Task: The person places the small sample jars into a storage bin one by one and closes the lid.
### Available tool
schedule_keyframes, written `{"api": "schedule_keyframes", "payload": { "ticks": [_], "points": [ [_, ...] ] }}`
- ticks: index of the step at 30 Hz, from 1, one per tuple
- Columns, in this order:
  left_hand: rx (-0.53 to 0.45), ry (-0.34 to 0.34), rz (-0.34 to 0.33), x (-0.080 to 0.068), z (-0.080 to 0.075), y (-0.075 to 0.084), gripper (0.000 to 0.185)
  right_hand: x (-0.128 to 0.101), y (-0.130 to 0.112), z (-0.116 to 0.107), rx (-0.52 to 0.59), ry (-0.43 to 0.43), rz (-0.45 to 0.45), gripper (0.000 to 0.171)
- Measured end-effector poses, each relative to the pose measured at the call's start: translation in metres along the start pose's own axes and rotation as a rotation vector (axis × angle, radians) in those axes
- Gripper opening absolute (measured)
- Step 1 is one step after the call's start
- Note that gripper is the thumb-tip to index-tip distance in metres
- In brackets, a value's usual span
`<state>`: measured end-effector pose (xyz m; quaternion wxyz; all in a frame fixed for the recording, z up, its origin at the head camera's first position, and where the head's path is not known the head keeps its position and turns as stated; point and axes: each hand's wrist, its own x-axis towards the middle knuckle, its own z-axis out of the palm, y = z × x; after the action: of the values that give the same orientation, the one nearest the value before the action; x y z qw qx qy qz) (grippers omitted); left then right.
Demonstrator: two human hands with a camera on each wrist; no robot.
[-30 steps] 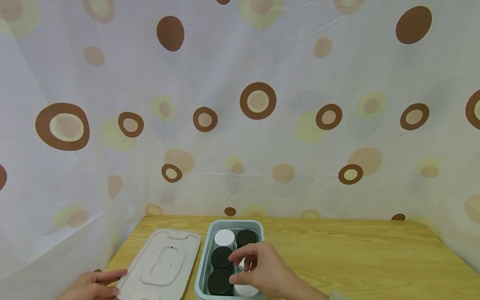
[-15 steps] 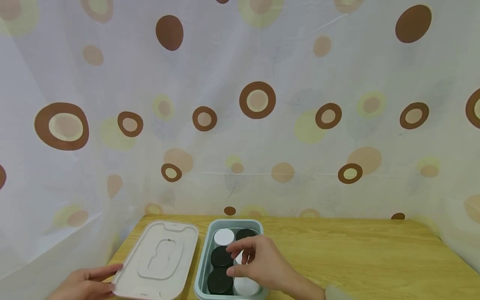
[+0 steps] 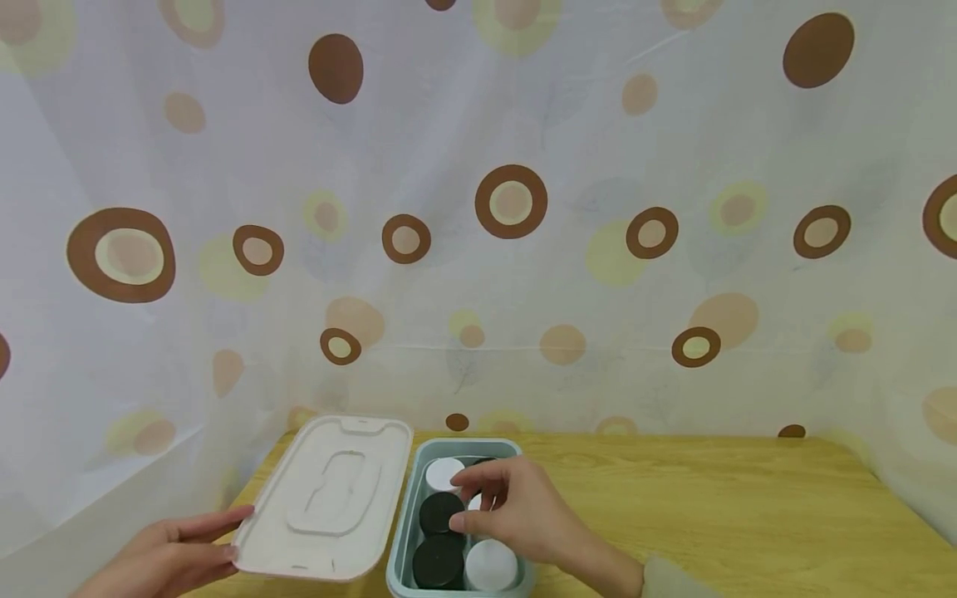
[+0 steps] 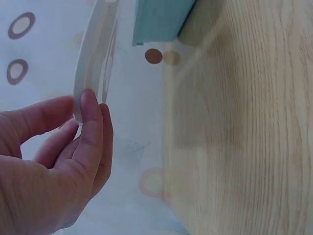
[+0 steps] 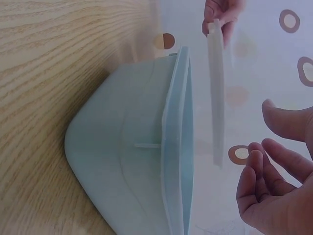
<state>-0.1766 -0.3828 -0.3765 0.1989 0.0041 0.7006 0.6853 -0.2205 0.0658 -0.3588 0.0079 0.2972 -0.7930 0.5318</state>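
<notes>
With thumb and fingers, my left hand point(image 3: 160, 555) pinches the near left edge of a white lid point(image 3: 272, 544). In the left wrist view the lid point(image 4: 90, 63) is raised off the table, its edge between thumb and fingertips. To its right stands a light blue box point(image 3: 399, 552). Inside are white-topped jars point(image 3: 491, 566) and black-topped jars point(image 3: 439, 562), standing in two columns. My right hand point(image 3: 523, 515) hovers above the box, fingers loosely bent, and covers part of the far jars. The right wrist view shows nothing between its thumb and fingers point(image 5: 279, 186).
A wooden table point(image 3: 710, 515) spreads under everything and reaches far to the right of the box. Behind it and on both sides hangs a pale curtain point(image 3: 583, 149) with brown and yellow circles.
My left hand has lifted the lid off the table and brought its far end up and toward the box. The right hand has shifted slightly away from me over the box.
</notes>
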Motion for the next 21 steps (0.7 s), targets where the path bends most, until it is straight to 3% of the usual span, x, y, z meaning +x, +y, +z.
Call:
{"api": "schedule_keyframes", "payload": {
  "ticks": [8,21],
  "points": [
    [0.023,0.003,0.074,0.004,0.025,0.013,0.051,0.005,-0.003,-0.006,0.015,0.032,0.005,0.033],
    [-0.02,-0.041,0.164,0.009,0.054,0.023,0.05,0.021,-0.008,-0.012,-0.023,0.071,-0.016,0.036]
  ]
}}
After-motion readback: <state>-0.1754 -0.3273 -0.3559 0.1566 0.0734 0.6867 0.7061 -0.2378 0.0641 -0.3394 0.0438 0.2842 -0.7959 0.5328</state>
